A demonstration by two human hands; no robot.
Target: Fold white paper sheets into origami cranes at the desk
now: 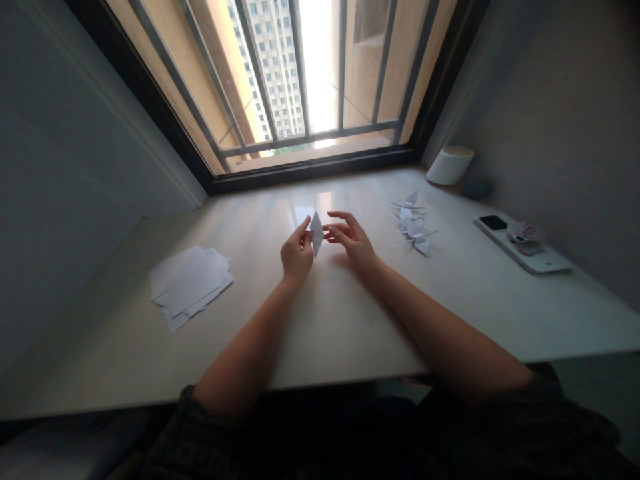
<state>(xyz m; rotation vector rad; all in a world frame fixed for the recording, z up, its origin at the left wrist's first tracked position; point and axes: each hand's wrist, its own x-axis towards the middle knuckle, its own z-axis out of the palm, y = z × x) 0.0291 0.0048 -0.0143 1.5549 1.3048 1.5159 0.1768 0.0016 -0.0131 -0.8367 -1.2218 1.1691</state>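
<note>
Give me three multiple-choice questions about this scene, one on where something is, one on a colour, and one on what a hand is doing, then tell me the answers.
1. Where is the stack of loose paper sheets?
A. On the phone
B. Among the paper cranes
C. To the left of the left hand

2. What colour is the folded paper?
A. White
B. Red
C. Blue

3. What is the left hand doing?
A. Lying flat and empty
B. Holding the folded paper
C. Gripping the phone

Answers:
1. C: the sheets lie on the pale tabletop, left of both hands.
2. A: its visible faces are white.
3. B: its fingers hold the paper upright, next to the right hand.
</note>
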